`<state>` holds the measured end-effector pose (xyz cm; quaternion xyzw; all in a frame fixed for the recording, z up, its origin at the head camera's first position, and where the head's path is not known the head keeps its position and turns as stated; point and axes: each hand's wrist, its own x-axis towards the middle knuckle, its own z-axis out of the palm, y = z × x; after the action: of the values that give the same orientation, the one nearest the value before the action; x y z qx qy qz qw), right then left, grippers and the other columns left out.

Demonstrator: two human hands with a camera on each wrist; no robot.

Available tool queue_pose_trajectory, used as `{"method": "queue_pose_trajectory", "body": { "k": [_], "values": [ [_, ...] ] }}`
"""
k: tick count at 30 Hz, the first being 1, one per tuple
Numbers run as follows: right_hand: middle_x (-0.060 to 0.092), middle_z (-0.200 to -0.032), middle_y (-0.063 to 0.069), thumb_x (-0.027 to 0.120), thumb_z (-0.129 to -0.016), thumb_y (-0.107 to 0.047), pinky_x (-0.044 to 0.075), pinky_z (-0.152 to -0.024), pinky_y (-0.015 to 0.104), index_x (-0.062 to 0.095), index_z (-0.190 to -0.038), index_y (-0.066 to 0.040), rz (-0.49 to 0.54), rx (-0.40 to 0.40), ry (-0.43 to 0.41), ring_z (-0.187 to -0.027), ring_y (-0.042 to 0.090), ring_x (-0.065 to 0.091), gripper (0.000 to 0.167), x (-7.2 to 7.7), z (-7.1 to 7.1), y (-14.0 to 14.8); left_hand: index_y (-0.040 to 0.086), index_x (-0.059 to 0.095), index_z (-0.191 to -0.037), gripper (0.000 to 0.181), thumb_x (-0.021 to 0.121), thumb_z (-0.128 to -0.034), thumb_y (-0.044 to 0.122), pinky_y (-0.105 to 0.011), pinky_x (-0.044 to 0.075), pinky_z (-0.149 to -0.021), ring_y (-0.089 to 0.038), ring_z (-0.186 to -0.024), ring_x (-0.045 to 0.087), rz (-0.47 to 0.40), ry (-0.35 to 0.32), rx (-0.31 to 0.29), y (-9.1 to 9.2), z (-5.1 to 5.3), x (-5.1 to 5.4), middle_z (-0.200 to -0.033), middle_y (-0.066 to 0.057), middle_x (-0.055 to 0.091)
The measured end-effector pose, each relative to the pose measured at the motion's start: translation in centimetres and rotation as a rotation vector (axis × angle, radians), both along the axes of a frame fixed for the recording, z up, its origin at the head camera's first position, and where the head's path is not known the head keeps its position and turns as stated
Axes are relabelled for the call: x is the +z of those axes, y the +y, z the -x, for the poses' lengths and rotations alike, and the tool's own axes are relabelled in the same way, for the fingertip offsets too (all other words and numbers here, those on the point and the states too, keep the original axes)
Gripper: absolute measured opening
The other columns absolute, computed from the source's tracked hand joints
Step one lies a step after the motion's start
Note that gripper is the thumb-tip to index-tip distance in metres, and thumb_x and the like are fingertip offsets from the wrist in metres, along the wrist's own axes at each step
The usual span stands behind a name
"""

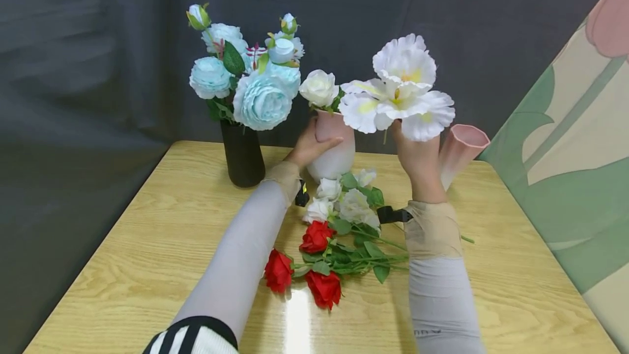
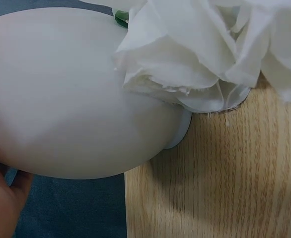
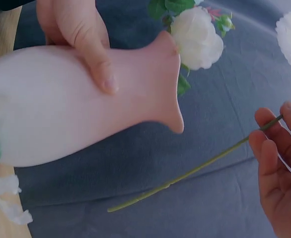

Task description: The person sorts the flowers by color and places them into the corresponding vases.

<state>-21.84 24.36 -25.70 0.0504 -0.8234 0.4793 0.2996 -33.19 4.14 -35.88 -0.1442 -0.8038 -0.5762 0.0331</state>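
Observation:
My left hand (image 1: 310,147) grips a pink-and-white vase (image 1: 335,153) near its neck, with the thumb across the front. A white rose (image 1: 319,88) stands in its mouth. To the right, my right hand (image 1: 420,163) holds up a large white flower with yellow markings (image 1: 404,94). In the right wrist view, the fingers (image 3: 269,153) and thumb pinch its thin green stem (image 3: 195,169), whose lower end hangs free beside the vase, apart from it. The left wrist view shows the vase's pale body (image 2: 76,94) close up, with only part of the hand visible.
White flowers (image 1: 356,209) and red roses (image 1: 316,236) lie on the wooden table (image 1: 187,266) between my forearms. A dark vase (image 1: 242,154) with light blue flowers (image 1: 262,100) stands at the back left. Behind my right hand is a pink fluted vase (image 1: 464,146).

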Motion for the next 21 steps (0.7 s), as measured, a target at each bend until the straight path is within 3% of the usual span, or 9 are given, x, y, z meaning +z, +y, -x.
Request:
{"method": "queue_pose_trajectory", "body": {
  "k": [9,18,21],
  "values": [
    [0.057,-0.133,0.027,0.063,-0.092,-0.005,0.041,-0.110,0.038,0.052,-0.132,0.012,-0.044,0.035,0.214,-0.127,0.034,0.053,0.045,1.8,0.9,-1.8,0.006,0.028,-0.150,0.082,0.076,-0.0881,0.029,-0.040,0.040,-0.115,-0.028,-0.135,0.048,-0.003,-0.003,-0.010,-0.1,0.0,-0.1,-0.145,-0.016,0.048],
    [0.056,-0.133,0.026,0.062,-0.091,-0.005,0.040,-0.109,0.030,0.049,-0.133,0.013,-0.007,0.070,0.241,-0.126,0.031,0.052,0.048,3.3,1.1,-2.9,0.006,0.029,-0.150,0.082,0.076,-0.0881,0.030,-0.040,0.041,-0.113,-0.028,-0.133,0.049,0.006,-0.006,-0.004,-0.4,0.2,-0.2,-0.145,-0.016,0.049],
    [0.055,-0.134,0.027,0.063,-0.093,-0.008,0.039,-0.112,0.035,0.048,-0.134,0.013,-0.074,0.067,0.253,-0.129,0.033,0.051,0.049,3.5,1.2,-3.4,0.006,0.028,-0.150,0.082,0.076,-0.0883,0.031,-0.039,0.041,-0.114,-0.027,-0.135,0.048,0.013,-0.013,-0.007,-0.4,0.3,-0.3,-0.146,-0.015,0.048]
  ]
}}
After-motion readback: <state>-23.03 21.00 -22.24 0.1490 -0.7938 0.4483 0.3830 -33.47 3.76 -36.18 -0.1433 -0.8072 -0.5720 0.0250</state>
